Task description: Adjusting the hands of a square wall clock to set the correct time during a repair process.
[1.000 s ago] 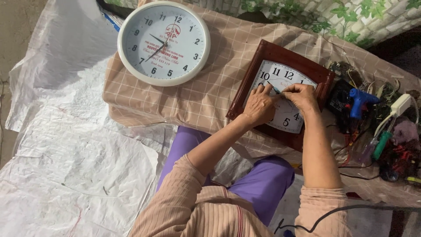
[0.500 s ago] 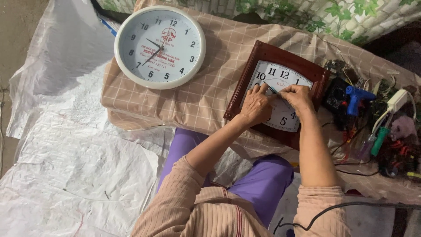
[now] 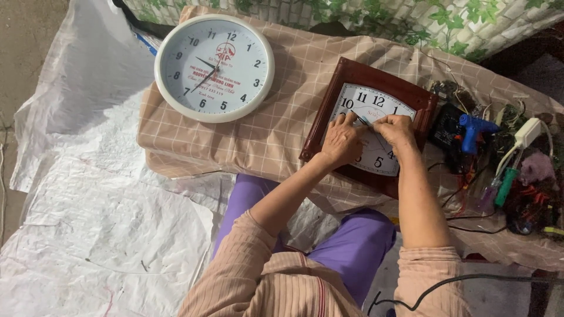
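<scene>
Working on a checked table (image 3: 282,135): round clock (image 3: 214,68) lay at its far left, framed clock (image 3: 376,126) to the right, face up. Left hand (image 3: 342,141) and right hand (image 3: 397,130) were close together on its dial, fingertips pinching the clock hands (image 3: 365,121).

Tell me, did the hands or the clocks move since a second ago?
Hardly. Both hands, left hand and right hand, stay on the face of the wooden-framed clock, fingertips at its hands. The round white clock and the blue glue gun lie where they were. Only the camera's view shifted a little.
</scene>
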